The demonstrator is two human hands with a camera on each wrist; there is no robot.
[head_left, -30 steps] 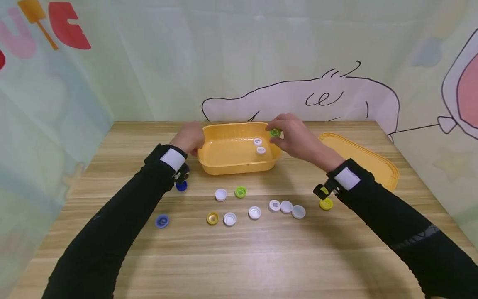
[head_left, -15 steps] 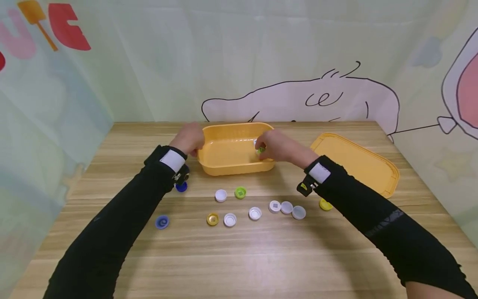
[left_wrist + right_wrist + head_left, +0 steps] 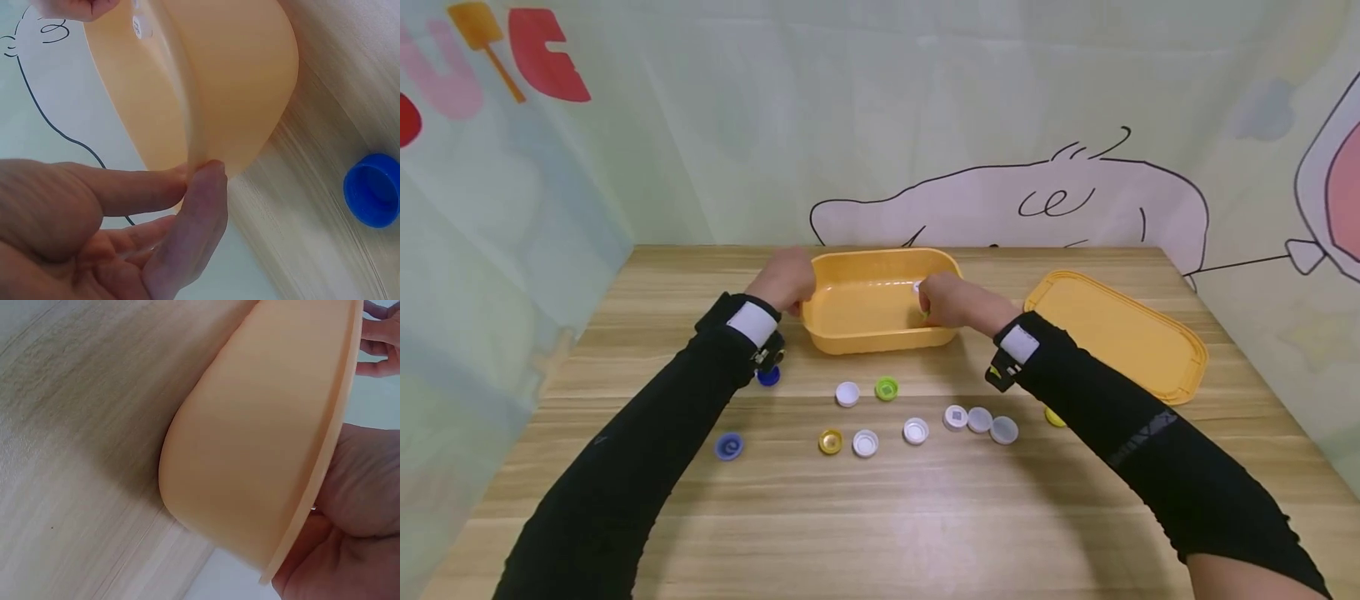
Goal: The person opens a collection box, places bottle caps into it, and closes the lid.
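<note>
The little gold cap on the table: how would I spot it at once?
Start at the orange box, whose rim the left hand pinches. Cross the wooden table to the white cap lowest in the head view. Just left of it, between it and a blue cap, lies the gold cap, set apart by its brassy colour, which neither neighbour shares.

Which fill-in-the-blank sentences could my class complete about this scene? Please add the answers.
The rim of the tub is pinched by the person's ____ hand.
In the head view, the lid lies to the tub's ____.
In the left wrist view, the cap on the table is coloured ____.
Answers: left; right; blue.
</note>
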